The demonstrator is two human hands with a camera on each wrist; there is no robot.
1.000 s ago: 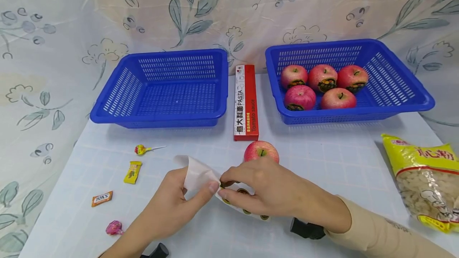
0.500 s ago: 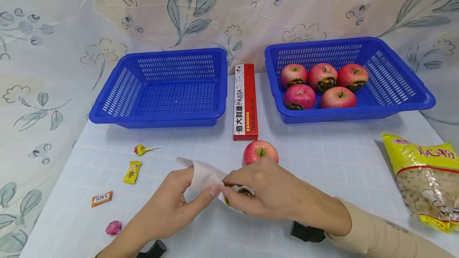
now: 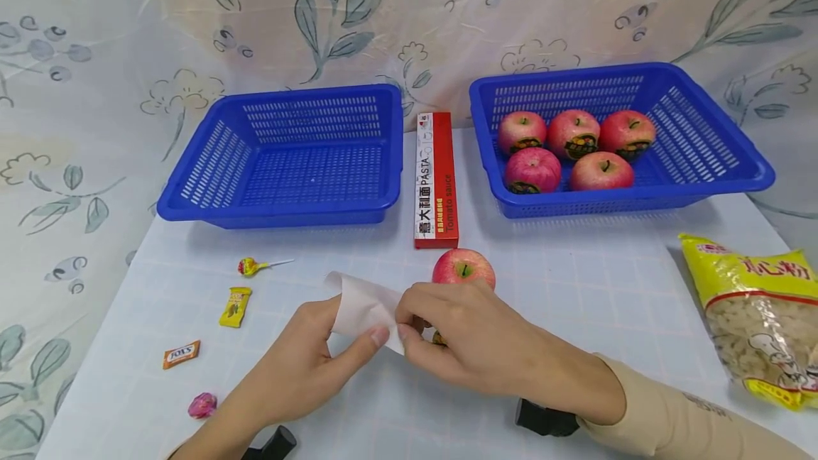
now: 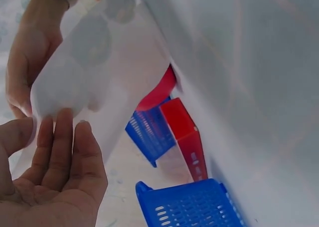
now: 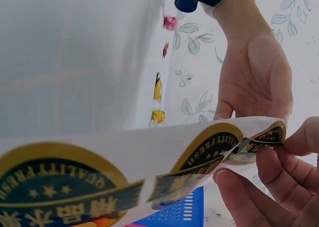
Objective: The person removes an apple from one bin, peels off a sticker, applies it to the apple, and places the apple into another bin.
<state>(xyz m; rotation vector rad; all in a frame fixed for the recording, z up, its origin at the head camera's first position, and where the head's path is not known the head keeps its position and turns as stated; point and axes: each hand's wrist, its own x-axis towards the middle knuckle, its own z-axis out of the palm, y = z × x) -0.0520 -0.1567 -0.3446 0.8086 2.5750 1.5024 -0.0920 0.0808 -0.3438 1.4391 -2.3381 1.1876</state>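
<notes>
Between both hands stretches a white sheet of stickers (image 3: 367, 307), bent so its plain back faces up in the head view. My left hand (image 3: 319, 353) pinches it with the thumb on top and fingers beneath. At its other end, my right hand (image 3: 466, 336) pinches the sheet's edge with curled thumb and fingertips. Round black-and-gold labels (image 5: 55, 182) reading "QUALITY FRESH" show in the right wrist view; one label's edge sits at the right fingertips. Just behind the right hand, partly covered by it, is a red apple (image 3: 463, 266).
A blue basket (image 3: 281, 215) stands back left; another blue basket (image 3: 639, 199) holds several apples. Between them lies a red-and-white pasta box (image 3: 437, 183). Wrapped candies, a yellow one (image 3: 236, 307) among them, line the left. A yellow bag (image 3: 754, 318) lies at right.
The sheet has bent further, and its labels, seen below the right hand before, are now mostly hidden in the head view. My right fingers have curled more at its edge.
</notes>
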